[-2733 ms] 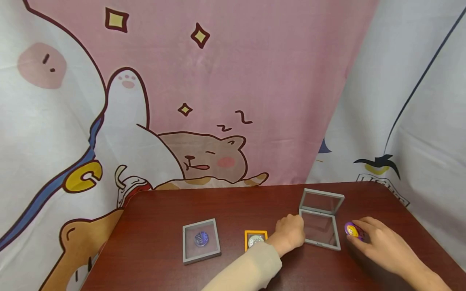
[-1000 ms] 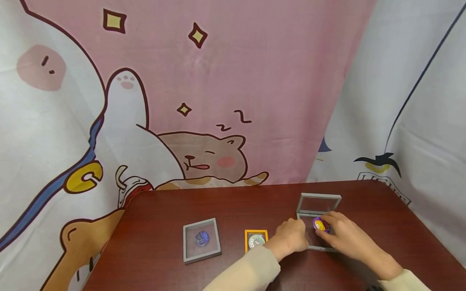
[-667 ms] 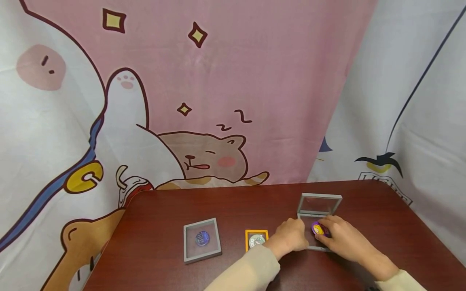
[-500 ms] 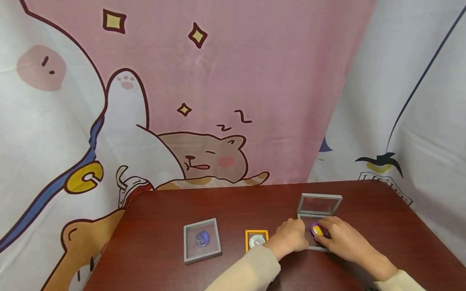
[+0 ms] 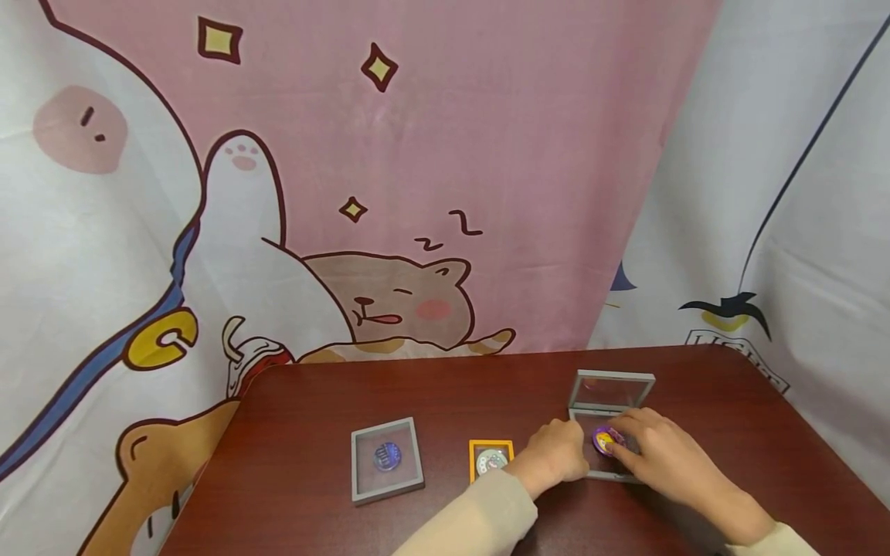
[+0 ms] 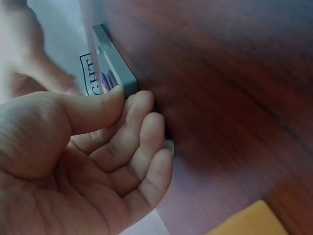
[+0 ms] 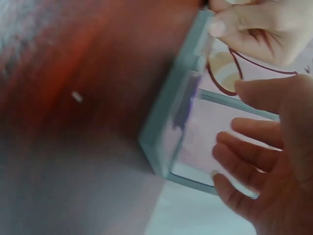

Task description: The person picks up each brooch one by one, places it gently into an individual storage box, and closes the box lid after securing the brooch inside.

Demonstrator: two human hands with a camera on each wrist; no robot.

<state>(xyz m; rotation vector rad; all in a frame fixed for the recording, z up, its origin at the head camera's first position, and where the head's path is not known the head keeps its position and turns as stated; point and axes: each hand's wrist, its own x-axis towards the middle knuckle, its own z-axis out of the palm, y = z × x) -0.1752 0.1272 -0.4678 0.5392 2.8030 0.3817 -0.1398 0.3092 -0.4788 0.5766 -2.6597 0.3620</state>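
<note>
A grey hinged display case [image 5: 615,375] with clear film panes stands with its lid raised at the table's right. My left hand [image 5: 554,453] pinches the near left part of its base; in the left wrist view the thumb [image 6: 102,108] lies on the grey frame, fingers curled underneath. A round purple and yellow badge [image 5: 605,442] lies over the film of the base. Above it is my right hand [image 5: 664,455], a fingertip overlapping the badge in the head view. The right wrist view shows these fingers [image 7: 244,152] loosely bent and apart from the purple badge [image 7: 185,105].
A second grey case [image 5: 387,493], closed, holds a blue badge [image 5: 387,456] on the left of the dark red table [image 5: 306,417]. Between the cases lies a small orange frame [image 5: 490,443] with a pale round badge, partly behind my left sleeve [image 5: 480,513]. Printed cloth hangs behind.
My right hand has carried the purple badge leftward from beside the case into its base, and its fingers have loosened from it. My left hand stays at the case's edge.
</note>
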